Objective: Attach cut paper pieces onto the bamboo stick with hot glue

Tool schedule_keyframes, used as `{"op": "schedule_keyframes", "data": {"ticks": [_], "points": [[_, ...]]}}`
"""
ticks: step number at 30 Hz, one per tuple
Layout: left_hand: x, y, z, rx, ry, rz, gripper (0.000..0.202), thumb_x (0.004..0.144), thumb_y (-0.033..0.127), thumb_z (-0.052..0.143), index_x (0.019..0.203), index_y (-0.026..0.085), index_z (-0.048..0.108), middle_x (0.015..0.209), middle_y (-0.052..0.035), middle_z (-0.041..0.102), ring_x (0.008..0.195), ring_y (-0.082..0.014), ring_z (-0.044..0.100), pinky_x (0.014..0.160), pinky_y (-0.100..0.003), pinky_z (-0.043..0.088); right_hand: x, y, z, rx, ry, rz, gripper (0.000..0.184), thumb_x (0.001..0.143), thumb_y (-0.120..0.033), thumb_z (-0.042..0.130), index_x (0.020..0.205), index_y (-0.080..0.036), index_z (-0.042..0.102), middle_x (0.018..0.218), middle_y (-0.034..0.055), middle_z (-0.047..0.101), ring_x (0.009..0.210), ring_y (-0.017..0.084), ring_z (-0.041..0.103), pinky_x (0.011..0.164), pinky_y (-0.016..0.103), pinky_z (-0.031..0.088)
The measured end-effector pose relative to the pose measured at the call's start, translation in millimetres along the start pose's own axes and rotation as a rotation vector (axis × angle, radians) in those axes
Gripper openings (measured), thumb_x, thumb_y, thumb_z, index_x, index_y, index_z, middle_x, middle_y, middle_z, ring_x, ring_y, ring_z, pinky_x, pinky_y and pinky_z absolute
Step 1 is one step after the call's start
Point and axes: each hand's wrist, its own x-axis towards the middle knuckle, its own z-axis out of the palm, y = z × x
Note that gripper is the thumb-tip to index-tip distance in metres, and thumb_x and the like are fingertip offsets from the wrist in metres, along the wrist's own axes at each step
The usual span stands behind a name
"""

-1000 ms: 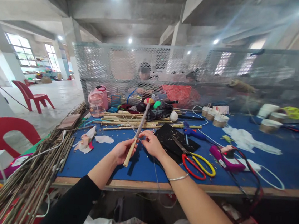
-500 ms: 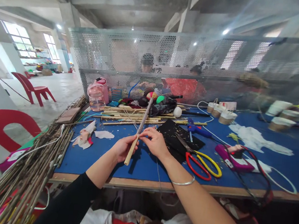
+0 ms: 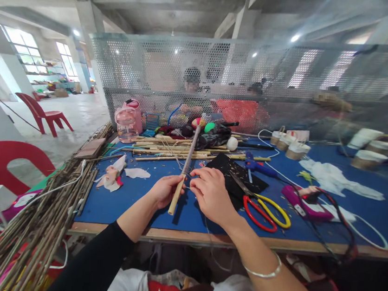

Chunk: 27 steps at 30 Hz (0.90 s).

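My left hand (image 3: 164, 192) is closed around a pale wooden stick (image 3: 175, 199), which points away from me over the table. Beyond the fingers the stick's upper part looks greyish, as if wrapped, and its far end overlaps a red and yellow ball (image 3: 198, 122). Just to the right, my right hand (image 3: 214, 195) has its fingers bent and pinched on a thin string (image 3: 187, 187) that runs to the stick by my left fingers. A thin strand also hangs below the right hand past the table edge. Scissors (image 3: 266, 212) with red and yellow handles lie right of my right hand.
Thin sticks (image 3: 158, 147) and yarn balls lie behind my hands. A black cloth (image 3: 224, 167) and blue glue gun (image 3: 259, 167) are to the right, near a purple power strip (image 3: 299, 206). Brown twigs (image 3: 42, 212) are piled left. A perforated screen (image 3: 146, 70) stands behind, with people beyond.
My right hand has moved right, away from the stick, with the string drawn between it and the stick. The left hand keeps its hold on the stick.
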Motion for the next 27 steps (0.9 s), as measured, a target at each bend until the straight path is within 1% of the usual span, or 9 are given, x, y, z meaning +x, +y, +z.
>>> {"op": "schedule_keyframes", "data": {"ticks": [9, 14, 16, 18, 20, 21, 22, 25, 27], "points": [[1, 2, -4.0, 0.023, 0.023, -0.017, 0.013, 0.081, 0.022, 0.055, 0.082, 0.012, 0.063, 0.062, -0.0018, 0.058, 0.047, -0.0074, 0.054, 0.043, -0.017, 0.04, -32, -24, -49, 0.058, 0.061, -0.001, 0.013, 0.084, -0.016, 0.05, 0.077, -0.021, 0.059, 0.094, 0.0062, 0.064, 0.093, 0.022, 0.055, 0.092, 0.044, 0.035], [2, 2, -6.1, 0.034, 0.026, -0.019, 0.014, 0.081, 0.023, 0.055, 0.084, 0.011, 0.063, 0.062, -0.0013, 0.057, 0.046, -0.0067, 0.053, 0.041, -0.016, 0.04, -66, -29, -88, 0.424, -0.001, 0.176, 0.011, 0.084, -0.018, 0.051, 0.079, -0.024, 0.059, 0.086, 0.0074, 0.063, 0.082, 0.02, 0.059, 0.072, 0.032, 0.046], [2, 2, -6.4, 0.034, 0.023, -0.017, 0.014, 0.082, 0.023, 0.055, 0.085, 0.011, 0.063, 0.062, -0.0014, 0.057, 0.046, -0.0066, 0.053, 0.04, -0.015, 0.04, -88, -24, -83, 0.683, -0.186, 0.274, 0.013, 0.083, -0.022, 0.052, 0.073, -0.024, 0.06, 0.073, 0.0058, 0.062, 0.068, 0.017, 0.059, 0.061, 0.028, 0.046], [2, 1, -6.3, 0.035, 0.018, -0.016, 0.014, 0.082, 0.023, 0.055, 0.085, 0.011, 0.063, 0.063, -0.0016, 0.057, 0.047, -0.0068, 0.053, 0.041, -0.015, 0.04, -111, -14, -60, 0.871, -0.507, 0.365, 0.011, 0.077, -0.025, 0.059, 0.067, -0.023, 0.063, 0.065, 0.0046, 0.063, 0.06, 0.017, 0.059, 0.057, 0.027, 0.046], [2, 2, -5.9, 0.036, 0.014, -0.015, 0.015, 0.082, 0.023, 0.055, 0.085, 0.011, 0.062, 0.063, -0.0017, 0.057, 0.047, -0.007, 0.054, 0.041, -0.015, 0.04, -133, -7, -26, 0.791, -0.817, 0.583, 0.008, 0.073, -0.021, 0.059, 0.07, -0.02, 0.067, 0.064, 0.0066, 0.065, 0.059, 0.019, 0.062, 0.054, 0.028, 0.046], [1, 2, -5.7, 0.036, 0.012, -0.016, 0.015, 0.082, 0.023, 0.055, 0.085, 0.011, 0.062, 0.062, -0.0016, 0.057, 0.047, -0.007, 0.054, 0.041, -0.015, 0.04, -142, -5, -9, 0.637, -0.832, 0.733, 0.015, 0.073, -0.017, 0.054, 0.077, -0.018, 0.068, 0.07, 0.0098, 0.067, 0.064, 0.022, 0.064, 0.057, 0.03, 0.047], [1, 2, -5.5, 0.037, 0.01, -0.016, 0.014, 0.082, 0.023, 0.055, 0.085, 0.011, 0.062, 0.062, -0.0015, 0.056, 0.047, -0.0069, 0.054, 0.041, -0.015, 0.041, -150, -5, 5, 0.454, -0.746, 0.81, 0.024, 0.073, -0.014, 0.05, 0.089, -0.017, 0.068, 0.084, 0.0129, 0.069, 0.078, 0.024, 0.065, 0.066, 0.032, 0.048], [0, 3, -4.7, 0.04, 0.006, -0.015, 0.014, 0.082, 0.022, 0.054, 0.085, 0.01, 0.062, 0.062, -0.0013, 0.056, 0.047, -0.0066, 0.054, 0.041, -0.015, 0.041, -157, -22, 15, 0.117, -0.693, 0.721, 0.049, 0.069, -0.01, 0.05, 0.117, -0.014, 0.059, 0.112, 0.0178, 0.063, 0.102, 0.03, 0.06, 0.083, 0.039, 0.045], [0, 3, -4.3, 0.043, 0.009, -0.011, 0.014, 0.082, 0.022, 0.054, 0.085, 0.011, 0.062, 0.062, -0.0011, 0.056, 0.047, -0.0064, 0.054, 0.041, -0.015, 0.04, -146, -40, -6, 0.099, -0.734, 0.601, 0.042, 0.066, -0.013, 0.054, 0.107, -0.016, 0.065, 0.107, 0.0163, 0.066, 0.095, 0.031, 0.063, 0.078, 0.037, 0.047]]}}
